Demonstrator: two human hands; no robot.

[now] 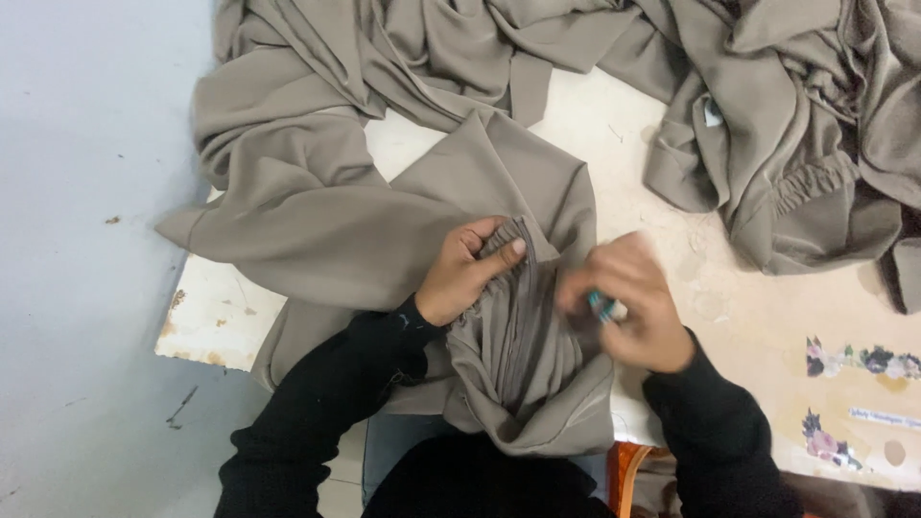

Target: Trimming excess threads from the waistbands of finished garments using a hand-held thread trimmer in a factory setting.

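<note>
A worn cream-white worktable (748, 317) with chipped edges fills most of the head view, its left corner standing over a pale blue-grey floor (77, 288). Along its right edge a few small flowery stickers (863, 363) are stuck to the top.

Over the table's far side lies a large heap of taupe-grey woven cloth (326, 86), loosely crumpled and trailing off the left edge. A second bundle of the same taupe cloth with a gathered elastic band (806, 182) sits at the upper right, apart from the piece in hand.

The taupe garment piece being worked (523, 364) lies at the near edge of the table, between the two black sleeves (317, 422), and hangs partly over the person's lap. A gathered seam (523, 317) runs down its middle towards the person.

The left hand (460, 273) is closed on the upper end of that seam: thumb on top, fingers curled beneath, pinching the puckered cloth.

The right hand (628, 307) is blurred with motion just to the right of the seam, touching the cloth. Its fingers are bent round a small teal and white object (602, 307); what the object is cannot be told, nor how tightly it is held.

At the bottom edge, below the garment, a bit of orange-brown wooden seat (624, 470) shows
</note>
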